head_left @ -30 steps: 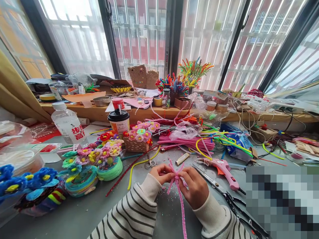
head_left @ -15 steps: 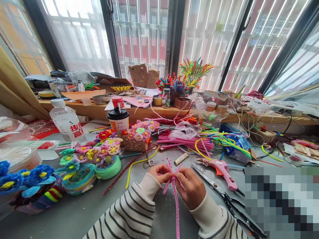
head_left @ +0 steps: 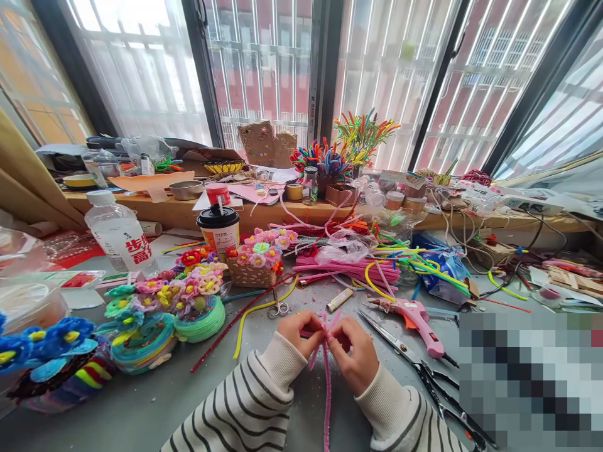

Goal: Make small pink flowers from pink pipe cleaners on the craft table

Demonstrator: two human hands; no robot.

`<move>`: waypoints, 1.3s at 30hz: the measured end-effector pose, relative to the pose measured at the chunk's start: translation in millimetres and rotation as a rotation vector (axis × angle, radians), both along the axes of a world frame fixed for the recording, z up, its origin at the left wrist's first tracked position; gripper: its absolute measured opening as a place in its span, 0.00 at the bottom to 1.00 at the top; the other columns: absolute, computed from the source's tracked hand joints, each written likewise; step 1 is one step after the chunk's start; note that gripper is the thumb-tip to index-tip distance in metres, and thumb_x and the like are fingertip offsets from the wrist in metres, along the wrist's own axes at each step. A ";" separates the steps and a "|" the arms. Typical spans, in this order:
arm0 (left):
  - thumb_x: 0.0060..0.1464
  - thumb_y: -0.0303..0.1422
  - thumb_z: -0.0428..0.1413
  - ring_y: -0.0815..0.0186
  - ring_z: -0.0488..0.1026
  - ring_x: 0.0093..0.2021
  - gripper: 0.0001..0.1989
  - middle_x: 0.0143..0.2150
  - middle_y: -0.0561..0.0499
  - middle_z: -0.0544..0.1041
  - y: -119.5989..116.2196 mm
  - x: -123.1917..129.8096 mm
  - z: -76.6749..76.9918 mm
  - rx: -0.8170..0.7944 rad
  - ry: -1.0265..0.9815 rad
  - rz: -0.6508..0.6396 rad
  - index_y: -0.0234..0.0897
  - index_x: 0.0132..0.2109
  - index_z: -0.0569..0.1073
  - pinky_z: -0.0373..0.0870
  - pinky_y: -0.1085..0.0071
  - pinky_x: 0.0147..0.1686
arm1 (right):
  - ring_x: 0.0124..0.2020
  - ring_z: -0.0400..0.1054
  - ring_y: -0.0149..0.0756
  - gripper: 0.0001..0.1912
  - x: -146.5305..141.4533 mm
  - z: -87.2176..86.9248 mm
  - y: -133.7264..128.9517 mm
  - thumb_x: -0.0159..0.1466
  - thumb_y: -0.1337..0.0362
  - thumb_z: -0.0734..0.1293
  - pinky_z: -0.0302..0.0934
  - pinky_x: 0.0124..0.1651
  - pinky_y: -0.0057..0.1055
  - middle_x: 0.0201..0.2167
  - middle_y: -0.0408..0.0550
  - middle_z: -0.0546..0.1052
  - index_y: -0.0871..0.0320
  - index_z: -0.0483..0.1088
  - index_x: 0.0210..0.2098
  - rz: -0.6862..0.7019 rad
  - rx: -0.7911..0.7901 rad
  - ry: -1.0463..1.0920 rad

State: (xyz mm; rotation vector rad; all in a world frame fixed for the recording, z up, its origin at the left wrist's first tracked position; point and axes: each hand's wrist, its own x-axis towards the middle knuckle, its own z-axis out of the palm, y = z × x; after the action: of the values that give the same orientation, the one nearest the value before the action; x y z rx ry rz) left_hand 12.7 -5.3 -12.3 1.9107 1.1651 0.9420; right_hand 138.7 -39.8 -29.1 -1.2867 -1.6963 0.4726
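Your two hands at close work above the grey table [head_left: 117, 420]. The pink fuzzy-stem piece [head_left: 326, 376] is at the near middle, between your hands: short ends spread from a crossing, and one long stem hangs down toward you. Your left hand [head_left: 301, 333] pinches it beside the crossing with thumb and fingers; your right hand [head_left: 353, 355] grips it from the other side, fingertips almost meeting the left's. Both grips are closed on the piece.

The step in hand appears to be shaping or securing the crossing. The next move seems to call for one steady pinch at the centre while the other hand works the ends, keeping the long stem free.

Nearby: large scissors [head_left: 400, 346] and a pink glue gun [head_left: 421, 323] lie to your right; a bundle of pink stems [head_left: 348, 271] lies beyond your hands.

Lettering: the clear bottle [head_left: 117, 232] at left carries red Chinese characters, of which 步 and 高 can be read. The label on the black-lidded cup [head_left: 221, 237] and the red print on a white bag [head_left: 475, 191] are too small to read.
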 end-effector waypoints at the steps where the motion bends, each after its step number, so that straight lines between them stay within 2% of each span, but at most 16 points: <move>1: 0.38 0.30 0.52 0.70 0.65 0.21 0.04 0.18 0.52 0.68 -0.2 -0.1 0.0 0.014 0.001 -0.018 0.34 0.21 0.67 0.63 0.77 0.23 | 0.19 0.55 0.28 0.06 -0.1 1.0 -0.4 0.51 0.68 0.59 0.50 0.20 0.24 0.18 0.41 0.60 0.59 0.59 0.19 -0.009 -0.035 0.037; 4: 0.40 0.29 0.51 0.70 0.66 0.22 0.04 0.19 0.52 0.68 -0.7 -1.0 0.3 0.059 -0.001 -0.070 0.34 0.21 0.67 0.64 0.78 0.24 | 0.19 0.53 0.27 0.07 0.7 3.7 -0.9 0.49 0.68 0.60 0.48 0.21 0.24 0.16 0.39 0.59 0.60 0.59 0.16 -0.029 -0.143 0.161; 7: 0.40 0.28 0.51 0.71 0.65 0.22 0.03 0.20 0.52 0.68 -1.0 -2.1 0.4 0.115 0.008 -0.124 0.34 0.22 0.67 0.65 0.78 0.24 | 0.18 0.52 0.26 0.07 4.1 4.5 2.2 0.46 0.67 0.62 0.46 0.21 0.24 0.14 0.38 0.59 0.60 0.59 0.14 0.026 -0.296 0.367; 12: 0.41 0.27 0.50 0.72 0.64 0.23 0.03 0.21 0.52 0.67 -1.6 -2.7 -1.2 0.210 0.019 -0.203 0.33 0.24 0.67 0.65 0.78 0.23 | 0.11 0.43 0.21 0.07 11.1 0.8 11.3 0.40 0.68 0.63 0.37 0.14 0.22 0.07 0.33 0.54 0.59 0.58 0.11 0.169 -0.738 0.751; 15: 0.42 0.26 0.49 0.72 0.64 0.23 0.03 0.21 0.52 0.67 -2.3 -2.8 -0.5 0.222 0.027 -0.242 0.32 0.24 0.67 0.65 0.78 0.24 | 0.08 0.39 0.20 0.08 12.1 -1.8 12.6 0.42 0.64 0.61 0.33 0.11 0.21 0.05 0.32 0.50 0.58 0.58 0.11 0.229 -0.899 0.787; 18: 0.42 0.27 0.49 0.72 0.64 0.24 0.04 0.22 0.52 0.67 -2.2 -3.2 1.9 0.188 0.016 -0.249 0.32 0.24 0.67 0.65 0.78 0.24 | 0.07 0.42 0.21 0.10 10.9 -2.2 11.2 0.44 0.62 0.60 0.35 0.10 0.21 0.07 0.33 0.51 0.58 0.57 0.11 0.289 -0.950 0.793; 21: 0.41 0.31 0.51 0.72 0.65 0.22 0.05 0.21 0.53 0.67 -0.4 -4.2 3.7 0.056 -0.068 -0.169 0.32 0.24 0.66 0.64 0.77 0.24 | 0.07 0.42 0.20 0.10 10.5 0.3 9.0 0.45 0.59 0.60 0.35 0.11 0.21 0.07 0.33 0.51 0.59 0.60 0.13 0.284 -0.870 0.794; 23: 0.40 0.33 0.52 0.73 0.64 0.21 0.07 0.19 0.54 0.67 1.4 -4.9 4.4 -0.062 -0.144 -0.111 0.32 0.24 0.65 0.63 0.78 0.22 | 0.09 0.45 0.21 0.10 12.0 3.6 6.4 0.46 0.59 0.61 0.38 0.12 0.22 0.08 0.35 0.55 0.61 0.63 0.16 0.245 -0.720 0.732; 25: 0.39 0.34 0.53 0.73 0.64 0.20 0.08 0.19 0.54 0.67 3.0 -5.2 4.9 -0.157 -0.211 -0.088 0.32 0.24 0.65 0.61 0.78 0.21 | 0.13 0.50 0.23 0.08 14.3 7.1 2.7 0.47 0.62 0.62 0.44 0.16 0.23 0.13 0.38 0.60 0.61 0.65 0.19 0.159 -0.424 0.516; 27: 0.39 0.34 0.54 0.73 0.64 0.20 0.09 0.19 0.54 0.67 3.9 -5.0 5.4 -0.216 -0.258 -0.093 0.31 0.23 0.65 0.61 0.78 0.21 | 0.17 0.53 0.25 0.05 16.1 9.4 -1.4 0.49 0.65 0.61 0.49 0.20 0.24 0.19 0.41 0.62 0.61 0.66 0.23 0.061 -0.092 0.212; 29: 0.39 0.34 0.54 0.74 0.64 0.20 0.09 0.19 0.54 0.67 3.7 -4.5 5.8 -0.250 -0.282 -0.103 0.31 0.23 0.65 0.60 0.78 0.21 | 0.19 0.54 0.26 0.06 16.6 9.8 -4.3 0.50 0.68 0.61 0.52 0.23 0.25 0.23 0.43 0.63 0.61 0.65 0.28 0.017 0.123 -0.021; 33: 0.38 0.35 0.55 0.74 0.64 0.20 0.10 0.19 0.54 0.67 1.6 -3.2 6.1 -0.275 -0.275 -0.100 0.31 0.24 0.66 0.60 0.78 0.21 | 0.24 0.59 0.29 0.08 16.2 6.0 -4.6 0.52 0.71 0.59 0.57 0.28 0.27 0.28 0.48 0.65 0.61 0.64 0.33 0.017 0.333 -0.231; 39: 0.38 0.35 0.54 0.73 0.64 0.19 0.10 0.17 0.55 0.66 2.2 -1.3 2.3 -0.258 -0.270 -0.088 0.31 0.22 0.65 0.59 0.77 0.20 | 0.28 0.61 0.33 0.07 15.9 3.5 -3.2 0.54 0.72 0.59 0.58 0.30 0.27 0.26 0.49 0.68 0.60 0.65 0.33 -0.010 0.492 -0.379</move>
State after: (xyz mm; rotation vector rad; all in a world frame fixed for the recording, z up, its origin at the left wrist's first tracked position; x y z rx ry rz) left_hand 11.4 -3.1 -10.0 1.5633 0.9828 0.9202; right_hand 154.6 -43.0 -25.6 -1.0575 -1.9556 -0.2085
